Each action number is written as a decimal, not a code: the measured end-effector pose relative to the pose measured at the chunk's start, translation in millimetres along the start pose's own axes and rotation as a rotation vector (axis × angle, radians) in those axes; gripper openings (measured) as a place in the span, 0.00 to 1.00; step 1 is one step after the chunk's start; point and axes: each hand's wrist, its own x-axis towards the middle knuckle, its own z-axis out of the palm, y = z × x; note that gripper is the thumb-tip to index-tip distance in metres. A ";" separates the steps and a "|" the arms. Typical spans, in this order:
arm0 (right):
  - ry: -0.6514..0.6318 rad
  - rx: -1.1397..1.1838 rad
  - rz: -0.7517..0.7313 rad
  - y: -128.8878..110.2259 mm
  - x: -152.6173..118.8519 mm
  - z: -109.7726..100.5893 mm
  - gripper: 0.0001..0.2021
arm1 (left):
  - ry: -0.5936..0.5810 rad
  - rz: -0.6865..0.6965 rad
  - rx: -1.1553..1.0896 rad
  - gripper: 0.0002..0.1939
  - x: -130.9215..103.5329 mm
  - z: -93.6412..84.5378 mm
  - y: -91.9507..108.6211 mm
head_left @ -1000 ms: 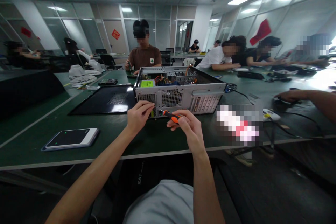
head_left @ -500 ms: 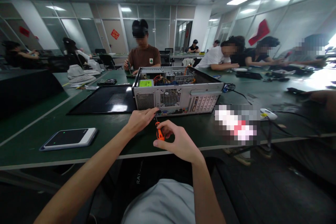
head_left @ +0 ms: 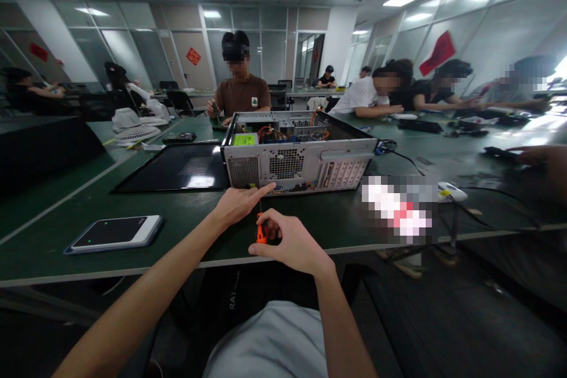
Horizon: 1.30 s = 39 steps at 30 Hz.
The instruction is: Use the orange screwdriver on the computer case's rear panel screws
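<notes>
My right hand is closed around the orange and black handle of a screwdriver, its thumb and fingers curled about the grip. The thin shaft points away from me towards the lower back panel of a computer case. My left hand lies low against that panel, beside the shaft, index finger stretched to the right near the ports. Its other fingers are partly hidden, as is the screwdriver's tip. The case lies on its side with its top open, showing cables and a bright green label inside.
A black side panel lies left of the case on the green table. Nearer me is a phone-like device. Cables run off to the right. Across the table a person handles a small part; others sit farther right.
My right hand and the screwdriver have shifted slightly left and down, and the shaft stands straighter. My left index finger now reaches farther right along the panel.
</notes>
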 end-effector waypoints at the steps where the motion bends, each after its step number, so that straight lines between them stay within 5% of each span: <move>1: -0.001 -0.014 -0.003 0.4 0.4 0.7 0.20 | -0.007 -0.011 -0.005 0.33 -0.1 -1.3 0.1; 10: -0.045 -0.237 -0.007 -3.4 2.4 7.4 0.21 | -0.035 -0.114 -0.080 0.36 1.0 -3.0 3.2; 19: -0.040 -0.330 -0.054 -0.4 1.5 9.4 0.26 | 0.130 -0.177 -0.296 0.33 -0.6 4.2 0.6; 25: -0.015 -0.331 -0.112 9.7 -3.5 13.7 0.22 | 0.487 -0.222 -0.331 0.28 -0.4 -4.3 -2.6; 31: 0.074 -0.356 -0.115 14.0 -6.4 21.8 0.26 | 0.858 -0.312 -0.244 0.18 22.9 -43.1 -29.3; 35: 0.048 -0.334 -0.140 13.2 -8.3 20.5 0.20 | 0.813 -0.410 -0.202 0.12 55.2 -79.9 -52.8; 39: 0.037 -0.282 -0.134 15.1 -9.3 18.1 0.19 | 0.398 -0.595 -0.182 0.22 92.0 -100.5 -72.8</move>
